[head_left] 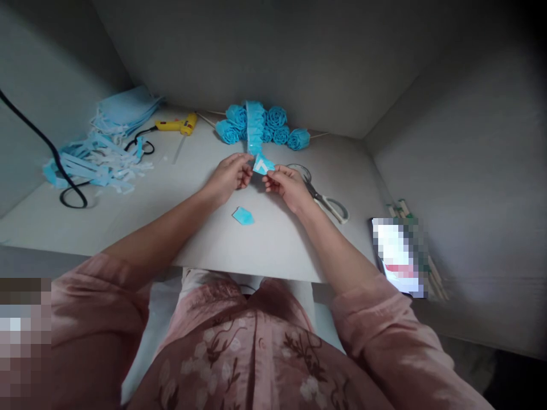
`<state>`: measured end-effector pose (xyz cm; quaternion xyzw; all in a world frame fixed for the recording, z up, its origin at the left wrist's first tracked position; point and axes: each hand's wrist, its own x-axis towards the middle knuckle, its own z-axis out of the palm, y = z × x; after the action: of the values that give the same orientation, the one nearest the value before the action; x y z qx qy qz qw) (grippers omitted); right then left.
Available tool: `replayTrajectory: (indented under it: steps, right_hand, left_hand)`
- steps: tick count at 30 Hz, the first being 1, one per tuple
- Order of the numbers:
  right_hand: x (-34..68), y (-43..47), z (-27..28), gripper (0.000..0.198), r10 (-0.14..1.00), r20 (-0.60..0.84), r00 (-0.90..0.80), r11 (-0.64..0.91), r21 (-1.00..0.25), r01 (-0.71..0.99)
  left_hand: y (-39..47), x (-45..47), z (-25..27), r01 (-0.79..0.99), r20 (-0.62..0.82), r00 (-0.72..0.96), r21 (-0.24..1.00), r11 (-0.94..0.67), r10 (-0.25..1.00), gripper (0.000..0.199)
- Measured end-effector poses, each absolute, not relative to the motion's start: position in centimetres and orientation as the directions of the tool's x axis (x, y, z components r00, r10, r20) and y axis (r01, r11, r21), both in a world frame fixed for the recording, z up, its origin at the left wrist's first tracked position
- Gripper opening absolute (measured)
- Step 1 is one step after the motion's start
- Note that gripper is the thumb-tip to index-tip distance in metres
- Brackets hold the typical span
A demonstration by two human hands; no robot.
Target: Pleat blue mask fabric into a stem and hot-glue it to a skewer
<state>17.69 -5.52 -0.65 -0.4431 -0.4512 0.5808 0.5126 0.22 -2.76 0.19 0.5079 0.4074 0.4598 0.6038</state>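
My right hand (287,185) pinches a small bright blue piece of sheet material (258,166) with a white strip across it, between thumb and fingers. Close on its left, my left hand (232,177) has its fingers curled, the fingertips at the piece's left edge; what they grip, if anything, I cannot make out. Right behind the piece stretches a pleated blue strip (255,122), lying over blue rolled flowers (277,117) on thin sticks. A separate blue cut piece with a pointed end (243,216) lies flat on the table (205,239) in front of my hands.
Scissors (331,205) with pale handles lie beside my right wrist, near a clear roll (301,169). A yellow glue gun (176,124), a stack of light blue sheets (126,111) and loose strips (100,162) lie left. A black cord (38,134) hangs there. A lit phone (397,256) stands right.
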Motion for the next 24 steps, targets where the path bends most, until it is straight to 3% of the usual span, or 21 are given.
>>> replayTrajectory:
  steps: [4, 8, 17, 24]
  right_hand:
    - [17.4, -5.6, -0.7, 0.029, 0.998, -0.022, -0.054, -0.028, -0.992, -0.126]
    - [17.2, -5.6, -1.0, 0.023, 0.997, 0.045, -0.058, 0.04, -0.996, -0.082]
    - [17.3, -5.1, -1.6, 0.019, 0.991, 0.132, -0.033, 0.132, -0.991, 0.028]
    - [17.5, -5.1, -1.9, 0.022, 0.963, 0.268, -0.036, 0.268, -0.928, 0.259]
  left_hand:
    - [-3.0, 0.2, 0.7, 0.125, 0.244, 0.085, 0.959, -0.254, 0.966, 0.008]
    - [-3.4, 0.2, 0.6, 0.381, 0.467, 0.207, 0.771, -0.51, 0.86, 0.005]
    - [-3.2, -0.3, 0.1, 0.534, 0.486, 0.301, 0.626, -0.568, 0.82, 0.014]
    - [-3.7, -0.1, 0.4, 0.59, 0.478, 0.341, 0.561, -0.58, 0.809, 0.011]
